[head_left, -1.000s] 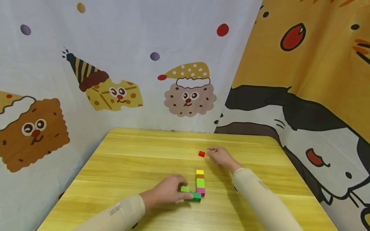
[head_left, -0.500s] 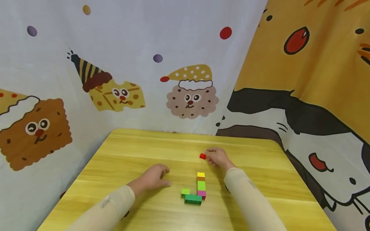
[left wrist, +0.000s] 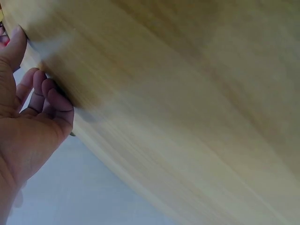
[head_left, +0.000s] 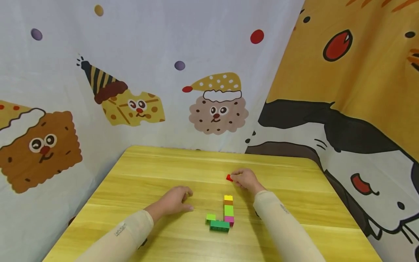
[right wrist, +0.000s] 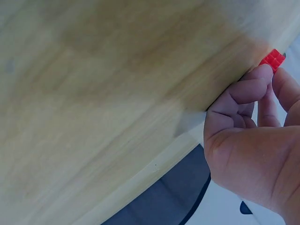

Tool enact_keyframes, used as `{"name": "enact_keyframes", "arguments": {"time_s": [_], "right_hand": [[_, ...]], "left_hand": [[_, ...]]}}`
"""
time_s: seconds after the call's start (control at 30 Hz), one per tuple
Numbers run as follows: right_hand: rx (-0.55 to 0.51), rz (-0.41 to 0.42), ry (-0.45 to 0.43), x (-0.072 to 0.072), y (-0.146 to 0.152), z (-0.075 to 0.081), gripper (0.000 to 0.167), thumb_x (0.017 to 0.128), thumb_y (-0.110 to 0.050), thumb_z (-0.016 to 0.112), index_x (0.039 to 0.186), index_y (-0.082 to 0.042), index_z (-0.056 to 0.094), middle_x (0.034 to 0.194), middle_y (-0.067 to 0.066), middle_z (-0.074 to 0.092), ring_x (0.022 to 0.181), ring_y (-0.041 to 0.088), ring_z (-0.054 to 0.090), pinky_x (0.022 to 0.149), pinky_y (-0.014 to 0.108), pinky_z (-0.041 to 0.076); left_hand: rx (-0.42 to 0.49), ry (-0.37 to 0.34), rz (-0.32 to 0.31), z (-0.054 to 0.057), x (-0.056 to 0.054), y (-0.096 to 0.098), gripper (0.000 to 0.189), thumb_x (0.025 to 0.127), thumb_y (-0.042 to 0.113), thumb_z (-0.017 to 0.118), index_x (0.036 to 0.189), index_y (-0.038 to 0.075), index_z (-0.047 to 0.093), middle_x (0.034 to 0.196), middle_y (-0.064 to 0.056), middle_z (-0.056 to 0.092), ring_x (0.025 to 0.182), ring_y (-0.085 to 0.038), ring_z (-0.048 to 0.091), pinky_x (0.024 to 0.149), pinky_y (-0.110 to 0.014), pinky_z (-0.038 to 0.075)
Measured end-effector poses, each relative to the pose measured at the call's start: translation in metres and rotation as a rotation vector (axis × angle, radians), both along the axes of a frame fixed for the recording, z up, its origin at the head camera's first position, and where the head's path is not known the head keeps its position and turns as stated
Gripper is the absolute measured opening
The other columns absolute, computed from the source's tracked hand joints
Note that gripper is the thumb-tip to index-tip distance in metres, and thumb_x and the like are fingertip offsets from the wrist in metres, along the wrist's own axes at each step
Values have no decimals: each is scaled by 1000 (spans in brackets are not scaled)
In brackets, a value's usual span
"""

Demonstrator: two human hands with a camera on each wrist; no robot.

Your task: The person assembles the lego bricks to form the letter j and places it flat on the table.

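Edges of the wooden table (head_left: 157, 171) bounded at the far side by a cartoon-printed white curtain (head_left: 147, 72) and at the right by an orange and black curtain (head_left: 343, 91), both hanging close against the tabletop. Open wood in plenty: a broad bare stretch from the far edge down to the hands, another at the left, another at the right beyond the right sleeve (head_left: 281, 225). Right hand (head_left: 245, 178) resting past the middle of the table, fingers curled and pinching a small red brick (head_left: 229, 177) at its left end; same pinch seen from the right wrist camera, red brick (right wrist: 272, 60) caught at the fingertips (right wrist: 255, 75) with studs showing. Left hand (head_left: 175, 200) lying on the wood nearer the person, fingers loosely bent and holding nothing; in the left wrist view the fingers (left wrist: 51, 96) hanging relaxed beside the tabletop, nothing in the palm. Between the two forearms, a low brick assembly (head_left: 223, 214) flat on the table: yellow, brown, lime and pink bricks in a line running away from the person, a dark green brick across the near end, a lime brick at the left tip. Assembly apart from both hands, nearer the right sleeve. No containers to be seen on the table.
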State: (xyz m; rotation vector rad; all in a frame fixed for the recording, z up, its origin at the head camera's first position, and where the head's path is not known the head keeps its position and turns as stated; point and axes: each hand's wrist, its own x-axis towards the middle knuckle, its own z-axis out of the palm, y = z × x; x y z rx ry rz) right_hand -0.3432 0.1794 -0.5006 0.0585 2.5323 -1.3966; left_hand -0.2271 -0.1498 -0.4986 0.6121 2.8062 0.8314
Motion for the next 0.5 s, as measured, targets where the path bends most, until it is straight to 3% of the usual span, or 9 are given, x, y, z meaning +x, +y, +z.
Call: {"name": "enact_keyframes", "arguments": {"time_s": [0.23, 0.4, 0.5], "right_hand": [[182, 180, 96, 16, 2, 6, 19, 100, -25, 77, 115, -14, 82, 118, 6, 76, 94, 20, 67, 82, 36, 57], [210, 223, 120, 29, 2, 11, 15, 99, -26, 79, 111, -17, 83, 123, 4, 77, 109, 21, 66, 96, 44, 56], [209, 223, 113, 32, 2, 9, 13, 98, -26, 79, 109, -19, 83, 119, 1, 77, 106, 19, 64, 94, 41, 55]], "left_hand": [[11, -9, 1, 1, 2, 2, 51, 90, 29, 88, 129, 3, 69, 103, -7, 67, 93, -18, 59, 81, -42, 54], [23, -21, 14, 3, 3, 1, 52, 90, 28, 89, 130, 3, 68, 109, -10, 70, 100, -22, 64, 86, -48, 57], [25, -22, 17, 3, 3, 1, 52, 89, 28, 89, 130, 3, 68, 109, -11, 70, 100, -22, 65, 86, -48, 58]]}}
